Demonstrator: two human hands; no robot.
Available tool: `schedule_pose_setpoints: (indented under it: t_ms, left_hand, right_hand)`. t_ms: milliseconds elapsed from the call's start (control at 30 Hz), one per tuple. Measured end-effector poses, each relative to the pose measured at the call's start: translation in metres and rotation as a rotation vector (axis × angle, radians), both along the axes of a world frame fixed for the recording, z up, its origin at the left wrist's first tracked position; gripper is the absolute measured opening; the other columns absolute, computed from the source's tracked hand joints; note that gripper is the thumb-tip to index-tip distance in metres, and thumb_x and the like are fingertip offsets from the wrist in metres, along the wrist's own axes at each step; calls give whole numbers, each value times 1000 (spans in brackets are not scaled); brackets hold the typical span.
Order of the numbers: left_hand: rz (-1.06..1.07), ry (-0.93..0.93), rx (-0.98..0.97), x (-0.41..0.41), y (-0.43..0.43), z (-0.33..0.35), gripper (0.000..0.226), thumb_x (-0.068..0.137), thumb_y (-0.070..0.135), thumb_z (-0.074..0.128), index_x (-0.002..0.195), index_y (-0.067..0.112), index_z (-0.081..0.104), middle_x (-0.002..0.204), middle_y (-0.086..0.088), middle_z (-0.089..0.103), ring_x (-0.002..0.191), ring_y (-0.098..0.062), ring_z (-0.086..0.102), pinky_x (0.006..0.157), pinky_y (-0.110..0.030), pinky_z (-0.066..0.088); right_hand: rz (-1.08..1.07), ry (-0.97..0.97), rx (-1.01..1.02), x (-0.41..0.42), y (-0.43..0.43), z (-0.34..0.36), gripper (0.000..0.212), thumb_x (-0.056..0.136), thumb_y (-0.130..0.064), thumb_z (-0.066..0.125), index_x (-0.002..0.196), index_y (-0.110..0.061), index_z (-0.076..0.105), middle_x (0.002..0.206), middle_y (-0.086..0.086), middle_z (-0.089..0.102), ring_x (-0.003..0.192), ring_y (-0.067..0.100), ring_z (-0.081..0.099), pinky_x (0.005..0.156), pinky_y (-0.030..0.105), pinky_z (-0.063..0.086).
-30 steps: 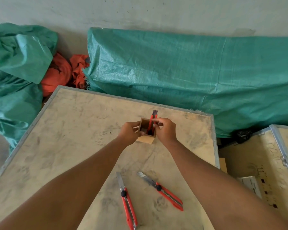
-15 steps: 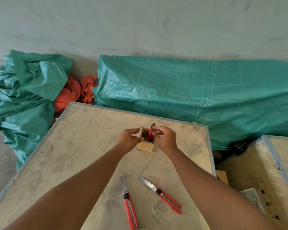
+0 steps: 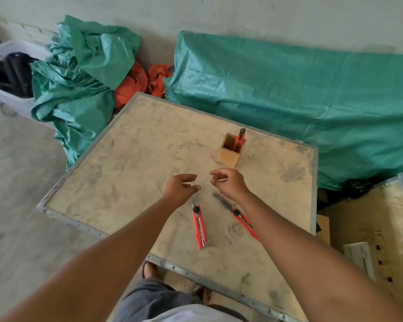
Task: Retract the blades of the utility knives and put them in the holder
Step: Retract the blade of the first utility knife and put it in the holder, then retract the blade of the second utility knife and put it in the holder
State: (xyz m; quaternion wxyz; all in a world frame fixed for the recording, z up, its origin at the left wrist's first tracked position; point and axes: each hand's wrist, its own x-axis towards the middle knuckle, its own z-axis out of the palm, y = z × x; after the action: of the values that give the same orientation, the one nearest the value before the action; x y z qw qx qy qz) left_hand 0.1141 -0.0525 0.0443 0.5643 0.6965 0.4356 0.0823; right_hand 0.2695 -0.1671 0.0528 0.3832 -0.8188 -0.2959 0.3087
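A small square wooden holder (image 3: 228, 154) stands on the board table (image 3: 130, 163), with one red utility knife (image 3: 239, 140) upright inside it. Two more red utility knives lie flat nearer to me: the left knife (image 3: 199, 225) and the right knife (image 3: 239, 216), whose blade sticks out toward the holder. My left hand (image 3: 180, 188) hovers open just above the left knife's tip. My right hand (image 3: 229, 182) hovers open over the right knife's blade end. Neither hand holds anything.
Green tarpaulin bundles (image 3: 289, 89) and an orange cloth (image 3: 135, 84) lie behind the table. A second wooden crate (image 3: 370, 228) sits at the right. A white bin (image 3: 7, 75) stands at far left. My feet show under the near table edge.
Both hands have let go of the holder and the knife in it and drawn back toward me, over the two knives lying flat. The camera has tilted and shifted.
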Motion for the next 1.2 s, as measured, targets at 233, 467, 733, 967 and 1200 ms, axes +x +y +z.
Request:
schedule_pose_setpoints:
  t_ms: [233, 467, 733, 967, 1200]
  left_hand:
    - [81, 163, -34, -52, -69, -58, 57, 77, 23, 80, 131, 21, 61, 124, 2, 65, 92, -10, 62, 63, -17, 46]
    - [-24, 343, 166, -53, -110, -86, 30, 83, 26, 64, 112, 24, 70, 121, -2, 53, 83, -13, 59, 71, -26, 52]
    - [-22, 349, 221, -56, -114, -96, 34, 78, 19, 71, 111, 24, 72, 116, -1, 52, 75, -17, 58, 68, -33, 57]
    - [-43, 335, 217, -58, -114, -94, 32, 76, 13, 72, 107, 21, 74, 112, 0, 54, 73, -14, 54, 64, -27, 48]
    - [-41, 268, 191, -65, -117, -94, 24, 83, 11, 70, 106, 17, 74, 116, -1, 52, 86, -17, 56, 68, -26, 49]
  right_hand:
    - [160, 81, -218, -43, -18, -44, 31, 90, -14, 68, 120, -21, 73, 95, -4, 70, 91, 17, 67, 83, 36, 59]
    - [222, 75, -316, -55, -16, -67, 43, 94, -17, 66, 135, -26, 63, 125, 3, 69, 114, 19, 65, 94, 30, 51]
    - [160, 97, -297, -60, -12, -78, 22, 89, -10, 71, 111, -17, 70, 98, -1, 68, 100, 24, 70, 89, 47, 60]
    - [150, 136, -272, -63, -14, -78, 18, 88, -14, 74, 105, -16, 69, 104, 5, 73, 95, 24, 71, 82, 39, 60]
    - [86, 216, -217, -65, -15, -77, 13, 87, -13, 75, 97, -19, 69, 84, -6, 67, 84, 20, 71, 68, 27, 55]
